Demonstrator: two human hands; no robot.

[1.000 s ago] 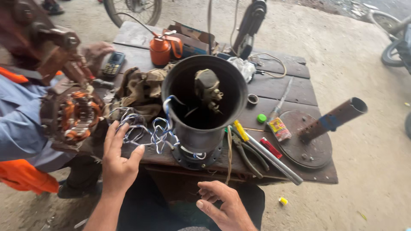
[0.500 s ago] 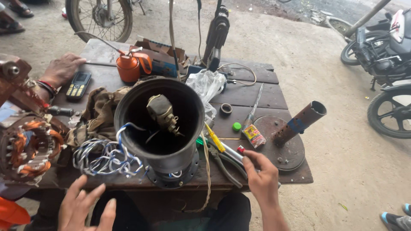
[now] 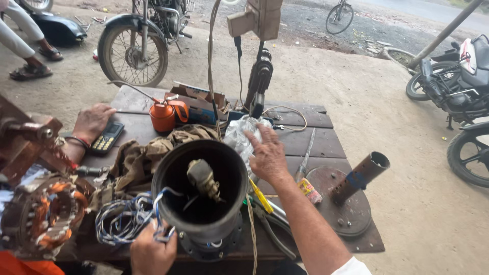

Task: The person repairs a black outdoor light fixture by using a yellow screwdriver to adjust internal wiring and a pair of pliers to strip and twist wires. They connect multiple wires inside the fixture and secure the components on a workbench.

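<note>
A black cylindrical motor housing (image 3: 204, 203) stands upright at the front of a dark wooden table (image 3: 316, 142), with a small metal part inside it. My left hand (image 3: 152, 250) is at its base, fingers curled on a tangle of blue and white wires (image 3: 122, 219). My right hand (image 3: 267, 155) reaches past the housing with fingers spread and rests on a crumpled clear plastic bag (image 3: 238, 133). A yellow-handled screwdriver (image 3: 261, 196) and other long tools lie under my right forearm.
Another person's hand (image 3: 91, 122) rests by a keypad device (image 3: 106, 137) at the left. Also here are an orange oil can (image 3: 163, 116), a brown rag (image 3: 147, 150), a copper-wound stator (image 3: 46, 214) and a round plate with a pipe (image 3: 362, 175). Motorcycles (image 3: 458, 76) stand around.
My right hand has left the tools at the table's front edge and moved back onto the plastic bag. My left hand has risen and closed on the wires. The view has tilted up.
</note>
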